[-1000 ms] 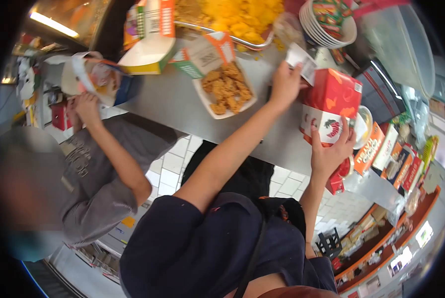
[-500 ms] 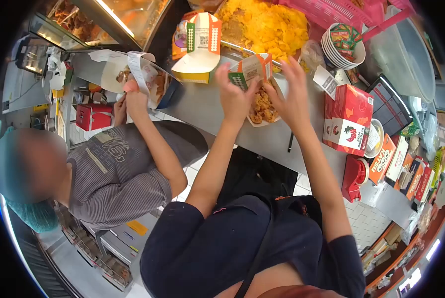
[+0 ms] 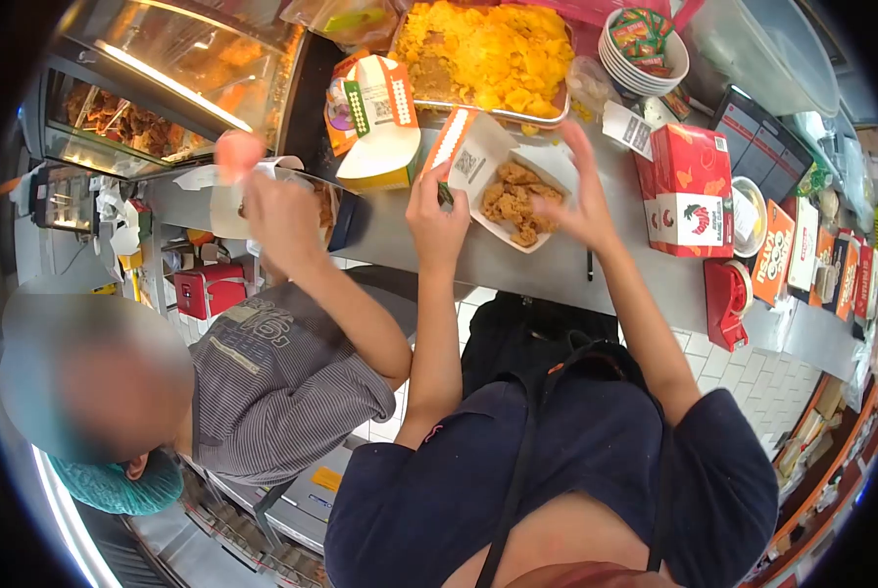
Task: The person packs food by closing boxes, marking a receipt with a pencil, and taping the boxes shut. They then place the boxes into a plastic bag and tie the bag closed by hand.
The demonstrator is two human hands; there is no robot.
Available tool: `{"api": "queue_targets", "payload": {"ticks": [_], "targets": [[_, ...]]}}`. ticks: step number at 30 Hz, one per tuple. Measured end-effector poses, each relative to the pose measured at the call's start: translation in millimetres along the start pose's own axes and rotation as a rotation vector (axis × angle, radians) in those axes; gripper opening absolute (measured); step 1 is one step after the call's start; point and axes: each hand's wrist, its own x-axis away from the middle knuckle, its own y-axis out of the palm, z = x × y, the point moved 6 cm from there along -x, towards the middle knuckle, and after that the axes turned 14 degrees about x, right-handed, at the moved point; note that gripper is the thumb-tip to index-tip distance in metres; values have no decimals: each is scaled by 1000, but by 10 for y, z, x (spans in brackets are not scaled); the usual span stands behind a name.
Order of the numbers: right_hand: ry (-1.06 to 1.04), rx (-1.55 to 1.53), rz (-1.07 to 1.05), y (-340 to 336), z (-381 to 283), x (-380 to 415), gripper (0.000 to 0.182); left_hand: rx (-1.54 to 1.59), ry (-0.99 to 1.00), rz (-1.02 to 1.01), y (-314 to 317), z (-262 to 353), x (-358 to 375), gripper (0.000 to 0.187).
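Note:
An open takeaway box (image 3: 525,244) with pieces of fried chicken (image 3: 517,201) in it sits on the metal counter. Its printed lid (image 3: 475,147) stands raised at the left. My left hand (image 3: 437,211) is closed on the lid's left edge. At the box's right side is my right hand (image 3: 578,201), fingers spread, its thumb over the chicken and blurred; it holds nothing. Behind and to the left, another box (image 3: 375,118) stands with its lid up. A metal tray (image 3: 493,110) heaped with yellow food (image 3: 503,54) lies behind the chicken box.
To the left stands a co-worker (image 3: 282,382) with one hand raised by the glass food cabinet (image 3: 155,73). At the right are a red box (image 3: 689,186), a tape dispenser (image 3: 726,304), a tablet (image 3: 760,142) and stacked bowls of sachets (image 3: 645,54). A black pen (image 3: 589,265) lies near the counter's edge.
My hands have moved apart and the lid is opened wider, showing more chicken. My left hand has closed on the lid. The co-worker's hand has risen. The whole view has shifted.

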Motion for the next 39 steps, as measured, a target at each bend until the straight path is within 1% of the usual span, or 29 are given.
{"api": "queue_targets", "payload": {"ticks": [1,2,3,4,6,7,8,10,11,12,14,15,16,17,18,19,20,22,23,25,26,27,29,31,32,34,35,37,39], "targets": [[-9,-6,2,-25,-13,183,92,10,-6,47,-10,-15,6,34],[-47,168,-12,-9,-40,409,108,21,-18,85,-16,-26,25,34],[-75,344,-23,54,-27,577,123,-41,2,46,31,-16,33,40],[-57,339,-20,159,66,646,123,-45,-3,28,69,-41,47,40],[-19,316,28,318,238,625,125,53,-63,97,116,-154,40,47],[19,312,12,332,286,592,117,106,-63,103,123,-199,8,50],[29,311,19,328,323,607,117,106,-62,91,152,-208,37,50],[-133,189,106,289,209,591,111,83,-44,103,161,-65,2,49],[-165,175,158,223,166,631,103,-74,77,-7,211,29,-5,51],[-164,178,164,148,98,622,103,-130,-51,-249,322,51,53,52],[-69,31,74,24,32,623,103,-181,43,-603,504,236,251,62],[47,0,36,-47,-2,605,84,-172,40,-614,526,286,321,62],[57,7,39,-85,4,607,84,-4,49,-615,552,366,383,69],[117,-99,-2,-83,63,587,69,163,59,-612,565,435,433,76],[173,-207,-43,-63,110,571,55,168,60,-617,578,445,483,76],[242,-364,69,-48,144,569,29,257,-46,-565,563,388,516,81],[242,-364,70,-45,124,565,29,341,-154,-511,546,338,542,87],[223,-138,-39,12,65,544,27,272,-175,-484,558,353,579,87],[225,-143,-37,64,66,564,27,204,-199,-458,548,349,603,87],[129,148,72,100,21,580,24,219,-179,-417,564,372,646,86],[133,150,81,134,30,599,24,239,-163,-373,560,370,654,84],[132,141,72,167,7,608,26,242,-160,-382,585,319,679,84],[139,134,70,150,-18,625,28,361,-187,-290,574,195,705,80],[98,21,-98,156,-67,536,34,374,-191,-269,575,214,716,77],[99,24,-90,117,-67,510,34,385,-196,-240,565,223,712,75],[100,0,-173,94,-63,502,32,338,-184,-254,589,210,775,74],[110,2,-160,84,-75,492,32,377,-192,-235,596,199,806,74],[223,-75,-155,96,-55,462,25,419,-193,-235,638,199,848,75],[195,-11,-113,83,-28,450,22,357,-269,-211,628,104,886,70]]}}
